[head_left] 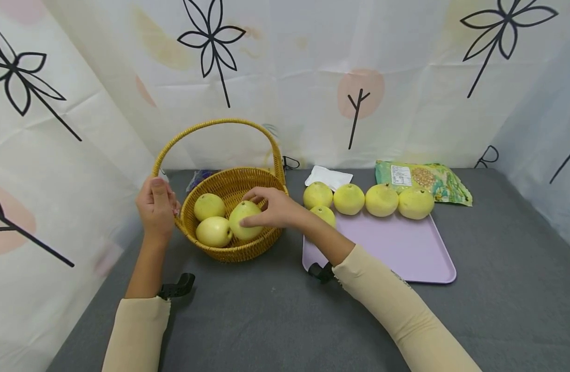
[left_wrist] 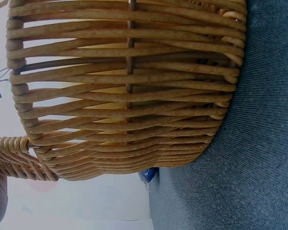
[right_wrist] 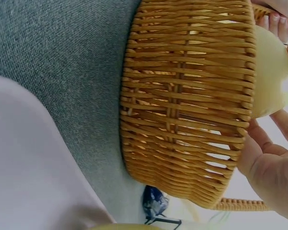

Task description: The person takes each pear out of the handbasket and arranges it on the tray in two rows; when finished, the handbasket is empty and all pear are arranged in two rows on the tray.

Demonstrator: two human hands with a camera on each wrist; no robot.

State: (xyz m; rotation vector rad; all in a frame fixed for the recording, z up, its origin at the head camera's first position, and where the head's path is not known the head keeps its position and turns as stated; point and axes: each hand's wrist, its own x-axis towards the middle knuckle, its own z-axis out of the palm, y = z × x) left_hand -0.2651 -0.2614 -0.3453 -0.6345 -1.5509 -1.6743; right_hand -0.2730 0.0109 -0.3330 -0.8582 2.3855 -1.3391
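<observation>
My left hand [head_left: 156,212] grips the lower end of the handle on a woven wicker basket [head_left: 231,254]. With thumb and fingers, my right hand [head_left: 279,207] holds a yellow-green pear [head_left: 241,221] inside the basket, at its right side. Two more pears, one round [head_left: 209,206] and one paler [head_left: 213,232], lie to the left of it. In the right wrist view the held pear [right_wrist: 270,72] rises above the basket rim, with fingers on either side. The left wrist view mostly shows the basket's woven wall [left_wrist: 129,96].
A lilac tray [head_left: 396,253] to the right bears several pears [head_left: 381,200] along its back and left edges. Behind it lie a green printed packet [head_left: 445,181] and a white packet [head_left: 328,177]. A dark blue item [head_left: 201,178] sits behind the basket. Patterned curtains enclose the grey table [head_left: 247,320].
</observation>
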